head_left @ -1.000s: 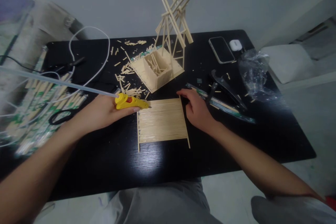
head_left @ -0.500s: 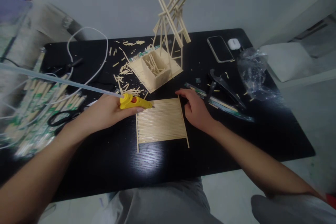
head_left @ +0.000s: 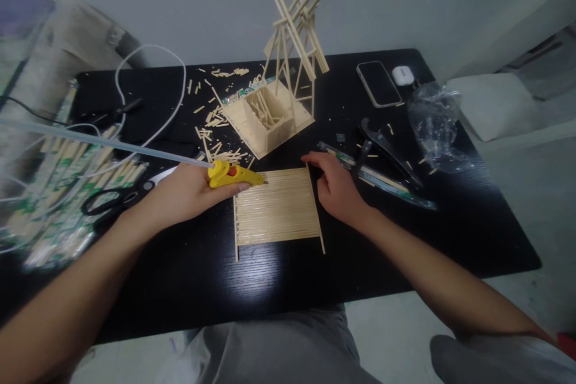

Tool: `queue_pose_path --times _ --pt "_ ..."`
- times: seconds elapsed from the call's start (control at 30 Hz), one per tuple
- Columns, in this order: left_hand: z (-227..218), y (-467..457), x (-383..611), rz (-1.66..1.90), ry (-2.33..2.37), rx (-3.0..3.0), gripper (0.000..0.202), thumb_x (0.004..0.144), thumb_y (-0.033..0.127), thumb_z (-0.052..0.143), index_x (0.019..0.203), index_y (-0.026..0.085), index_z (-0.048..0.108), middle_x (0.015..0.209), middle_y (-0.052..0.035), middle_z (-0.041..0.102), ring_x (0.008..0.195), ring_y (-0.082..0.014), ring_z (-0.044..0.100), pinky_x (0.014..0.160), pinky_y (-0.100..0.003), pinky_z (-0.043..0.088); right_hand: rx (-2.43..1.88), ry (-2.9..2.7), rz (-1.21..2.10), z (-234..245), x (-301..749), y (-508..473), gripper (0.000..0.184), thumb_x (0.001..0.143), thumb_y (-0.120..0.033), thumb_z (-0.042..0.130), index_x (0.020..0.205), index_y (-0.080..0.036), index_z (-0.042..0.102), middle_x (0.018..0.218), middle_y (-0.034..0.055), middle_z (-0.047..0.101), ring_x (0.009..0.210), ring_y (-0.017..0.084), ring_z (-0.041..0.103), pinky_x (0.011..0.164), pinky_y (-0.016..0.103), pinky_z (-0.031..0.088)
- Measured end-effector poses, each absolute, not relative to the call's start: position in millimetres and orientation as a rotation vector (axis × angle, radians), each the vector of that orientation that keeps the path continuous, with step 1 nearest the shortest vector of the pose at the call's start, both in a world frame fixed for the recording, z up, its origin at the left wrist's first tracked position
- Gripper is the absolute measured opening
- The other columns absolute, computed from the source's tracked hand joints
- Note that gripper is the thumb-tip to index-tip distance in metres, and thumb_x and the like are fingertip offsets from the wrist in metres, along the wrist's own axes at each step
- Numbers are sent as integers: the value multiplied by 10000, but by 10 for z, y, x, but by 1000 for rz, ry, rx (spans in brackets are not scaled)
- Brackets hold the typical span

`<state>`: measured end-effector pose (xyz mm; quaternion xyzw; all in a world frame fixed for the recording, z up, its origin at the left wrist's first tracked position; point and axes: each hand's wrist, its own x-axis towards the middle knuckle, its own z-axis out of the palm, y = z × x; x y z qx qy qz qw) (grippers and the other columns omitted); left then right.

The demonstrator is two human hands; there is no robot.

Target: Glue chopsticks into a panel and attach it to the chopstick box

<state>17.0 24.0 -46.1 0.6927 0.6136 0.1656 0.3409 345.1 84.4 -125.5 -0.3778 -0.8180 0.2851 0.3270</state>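
Note:
My left hand (head_left: 184, 194) is closed around a yellow glue gun (head_left: 234, 174) with a long clear glue stick (head_left: 99, 141) trailing off to the left. The gun's tip rests at the top left of a flat panel of wooden sticks (head_left: 276, 207) lying on the black table (head_left: 189, 276). Against the panel's right edge presses my right hand (head_left: 336, 189), fingers curled on the top right corner. Just behind the panel stands a stick box with a tall stick frame (head_left: 279, 102).
Loose stick offcuts (head_left: 216, 129) litter the table behind the glue gun. Black scissors (head_left: 112, 198), a white cable (head_left: 153, 72) and wrapped stick packets (head_left: 63, 192) lie at the left. Black pliers (head_left: 387, 150), a phone (head_left: 378, 84), an earbud case (head_left: 403, 75) and a plastic bag (head_left: 434, 123) lie at the right.
The glue gun's tip has slid a little to the right along the panel's top edge. My right hand has stayed on the right edge.

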Motion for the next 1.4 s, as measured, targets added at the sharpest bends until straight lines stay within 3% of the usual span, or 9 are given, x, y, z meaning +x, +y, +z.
queue_pose_path --times 0.1,0.3,0.4,0.53,0.63,0.83,1.0,1.23,1.4 --pt "-463 253 200 317 1644 1891 449 919 723 670 950 309 844 733 -6 794 575 -219 671 541 -329 484 -1002 -2143 760 -1255 3452 845 685 755 67 429 1325 -244 648 1371 123 710 1383 290 640 1195 578 544" --pt "-445 283 288 324 1634 1961 517 940 727 617 709 279 733 514 11 624 444 -169 543 448 -322 333 -996 -2130 765 -1278 3453 857 683 753 54 442 1326 -252 653 1366 116 714 1375 293 644 1192 578 544" --pt "-432 290 336 314 1621 1930 488 939 717 627 773 282 774 570 10 674 484 -185 580 473 -327 372 -1000 -2136 762 -1280 3453 858 683 752 56 441 1327 -246 652 1369 120 713 1380 294 641 1193 579 540" --pt "-405 293 391 344 1589 1847 446 937 699 662 1021 296 832 843 1 823 678 -236 721 613 -338 520 -994 -2139 744 -1277 3448 854 677 750 62 430 1320 -227 652 1360 131 714 1372 291 646 1176 571 553" --pt "-384 298 407 349 1565 1804 442 935 682 686 1089 293 829 941 -7 847 774 -257 760 679 -342 561 -985 -2134 744 -1276 3446 853 684 744 67 423 1320 -223 650 1353 131 715 1365 288 649 1175 569 553" --pt "-367 310 428 385 1519 1814 417 949 653 685 1118 298 824 993 -4 856 838 -268 774 756 -353 589 -1001 -2136 763 -1269 3451 852 685 752 60 434 1327 -242 649 1379 123 704 1382 291 640 1192 579 542" --pt "-378 289 470 374 1610 1849 497 943 710 655 1126 281 825 1018 -36 854 833 -277 772 726 -377 571 -991 -2134 751 -1269 3446 845 694 743 67 426 1325 -242 641 1366 125 708 1377 288 643 1185 578 549" --pt "-420 311 506 428 1597 1871 421 931 686 674 1008 300 824 830 -11 817 784 -258 755 703 -365 570 -997 -2130 745 -1266 3444 844 692 742 68 430 1318 -248 647 1360 114 715 1377 285 648 1192 572 546" --pt "-402 351 574 440 1558 1864 400 935 657 668 1005 288 808 876 -9 827 836 -269 768 752 -373 581 -996 -2141 745 -1262 3445 845 685 750 66 429 1326 -236 643 1371 130 707 1378 288 644 1184 575 550"
